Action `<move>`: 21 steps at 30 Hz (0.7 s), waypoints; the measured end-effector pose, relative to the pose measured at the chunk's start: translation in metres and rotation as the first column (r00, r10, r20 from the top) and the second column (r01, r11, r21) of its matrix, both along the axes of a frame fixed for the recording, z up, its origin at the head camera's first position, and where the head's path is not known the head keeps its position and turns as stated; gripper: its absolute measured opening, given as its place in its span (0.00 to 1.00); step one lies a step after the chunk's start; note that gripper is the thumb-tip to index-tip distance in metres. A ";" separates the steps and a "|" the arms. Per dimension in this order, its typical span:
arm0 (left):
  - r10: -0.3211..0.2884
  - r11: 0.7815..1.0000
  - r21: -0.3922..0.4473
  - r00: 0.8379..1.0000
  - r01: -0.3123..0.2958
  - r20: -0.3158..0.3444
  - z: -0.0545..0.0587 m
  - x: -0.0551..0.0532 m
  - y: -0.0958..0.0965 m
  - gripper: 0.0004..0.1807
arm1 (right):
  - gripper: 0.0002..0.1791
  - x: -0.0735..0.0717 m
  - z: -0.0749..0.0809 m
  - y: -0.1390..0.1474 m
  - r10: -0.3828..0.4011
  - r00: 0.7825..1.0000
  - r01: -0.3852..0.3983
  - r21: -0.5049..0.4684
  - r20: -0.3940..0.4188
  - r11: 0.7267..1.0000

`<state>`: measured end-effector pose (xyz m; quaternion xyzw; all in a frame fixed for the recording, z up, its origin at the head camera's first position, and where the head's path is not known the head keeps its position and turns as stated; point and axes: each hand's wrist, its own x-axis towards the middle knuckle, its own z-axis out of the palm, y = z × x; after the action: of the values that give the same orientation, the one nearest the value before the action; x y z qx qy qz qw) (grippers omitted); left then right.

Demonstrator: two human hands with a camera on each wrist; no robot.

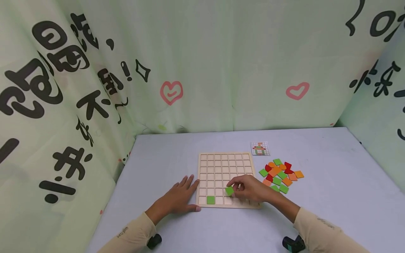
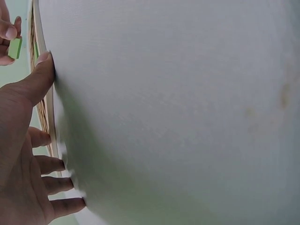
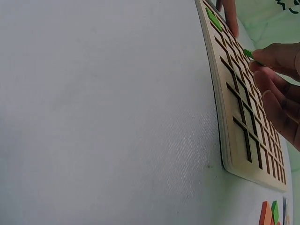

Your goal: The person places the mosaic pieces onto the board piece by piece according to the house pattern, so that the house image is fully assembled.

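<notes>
A wooden grid board (image 1: 218,174) lies flat on the table, with one green square tile (image 1: 210,200) set in its bottom row. My right hand (image 1: 250,188) pinches another green square tile (image 1: 229,190) between thumb and fingers, above the lower middle of the board. The right wrist view shows this held tile (image 3: 248,53) tilted and apart from the grid. At the board's left side, my left hand (image 1: 180,196) rests with its fingers spread. In the left wrist view its thumb (image 2: 43,70) touches the board's edge.
Right of the board lies a loose pile of green, orange and red tiles (image 1: 276,181), some of them overlapping. A small printed pattern card (image 1: 260,148) sits behind the pile. Pale curtains (image 1: 234,70) hang around the white-covered table (image 1: 240,228).
</notes>
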<state>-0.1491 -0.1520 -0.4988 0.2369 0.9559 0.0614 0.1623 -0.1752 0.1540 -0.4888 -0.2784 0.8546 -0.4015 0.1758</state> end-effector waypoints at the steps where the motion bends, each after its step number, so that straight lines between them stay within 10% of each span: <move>1: 0.000 1.000 -0.003 1.000 0.000 0.001 0.000 0.000 0.000 0.54 | 0.14 0.000 0.000 -0.002 0.005 1.000 -0.005 -0.009 -0.007 1.000; 21: 0.010 0.999 -0.030 1.000 -0.010 0.012 -0.003 -0.003 0.001 0.55 | 0.14 0.004 -0.010 -0.041 -0.125 0.992 0.126 0.036 -0.023 0.991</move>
<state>-0.1517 -0.1510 -0.5015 0.2291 0.9570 0.0493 0.1711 -0.1708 0.1127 -0.4993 -0.2249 0.8796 -0.3927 0.1468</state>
